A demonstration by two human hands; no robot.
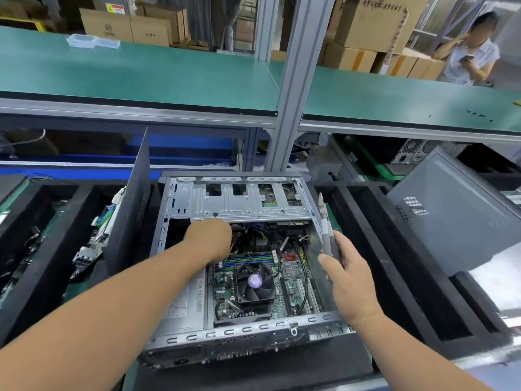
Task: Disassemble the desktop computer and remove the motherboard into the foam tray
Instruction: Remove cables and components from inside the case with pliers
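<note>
The grey sheet-metal desktop computer case (242,266) lies on its side between two black foam trays, its side panel already off and the interior exposed. The green motherboard (284,286), with its black square cooler fan (255,280), is still seated in the case floor; cables remain attached near the silver drive cage (248,201). Judged from this, the task is at an early-to-middle stage: cable release, board removal and transfer to the black foam tray (394,249) on the right are outstanding.

The case's long axis runs away from the operator, drive cage at the far end, rear ports nearest.

The left hand (210,235) reaches into the cable bundle; its grip cannot be determined. The right hand (346,275) grasps grey-handled side cutters (327,227), tips pointing away.
</note>
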